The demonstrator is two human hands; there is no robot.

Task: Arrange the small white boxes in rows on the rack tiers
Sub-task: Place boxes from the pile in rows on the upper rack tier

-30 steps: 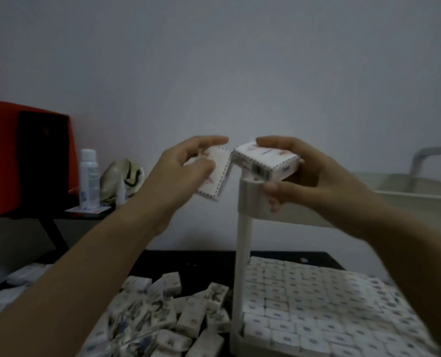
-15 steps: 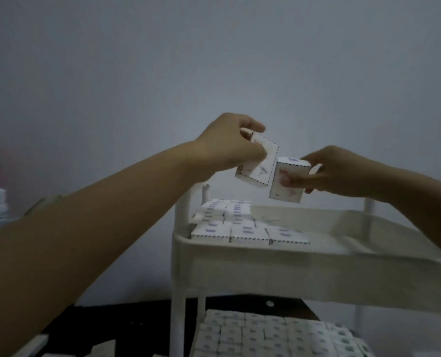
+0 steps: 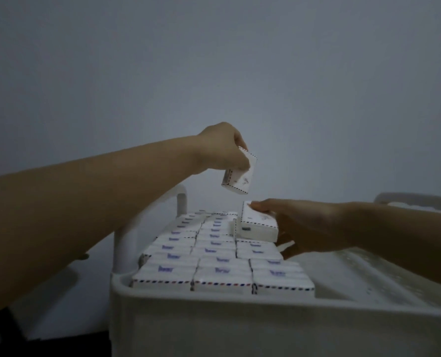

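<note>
The top tier of the white rack (image 3: 214, 302) fills the lower middle of the view. Several small white boxes (image 3: 222, 269) with dashed red-blue borders stand in three rows along its left side. My right hand (image 3: 296, 225) grips one white box (image 3: 259, 226) at the far end of the third row, low over the boxes there. My left hand (image 3: 223, 148) holds another white box (image 3: 240, 176) tilted in the air just above it, apart from the rows.
The rack's upright post and curved handle (image 3: 180, 202) rise at the left behind the rows. The right part of the tier floor (image 3: 368, 276) has no boxes on it. A plain grey wall stands behind.
The view has risen to the top tier. My right hand went down with its box to the third row. My left hand stays up with its box.
</note>
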